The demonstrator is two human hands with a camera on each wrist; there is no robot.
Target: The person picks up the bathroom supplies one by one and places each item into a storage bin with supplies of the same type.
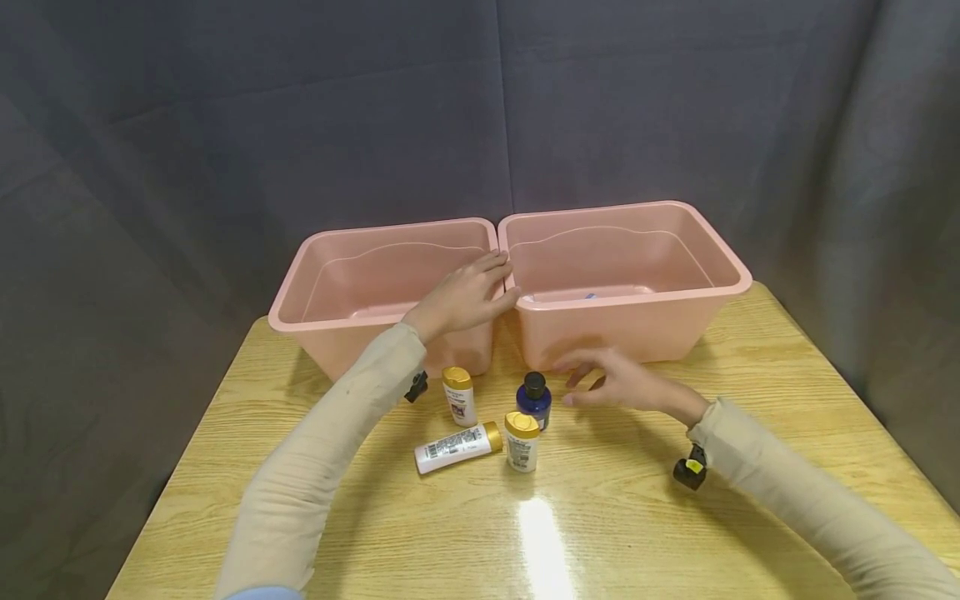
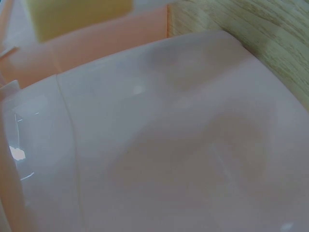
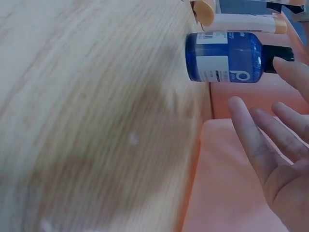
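Reaching toward the blue bottle (image 1: 533, 401) with spread fingers, the right hand (image 1: 622, 383) is seen.
The left pink bin (image 1: 330, 283) rim is touched by the left hand (image 1: 465, 296), fingers straight.

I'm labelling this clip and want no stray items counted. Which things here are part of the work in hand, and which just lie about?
In the work:
- right hand, open, reaching toward the blue bottle
- left hand, resting on the left pink bin
- right pink bin

Lying about:
- two upright gold-capped bottles
- one lying gold-capped bottle
- wooden table
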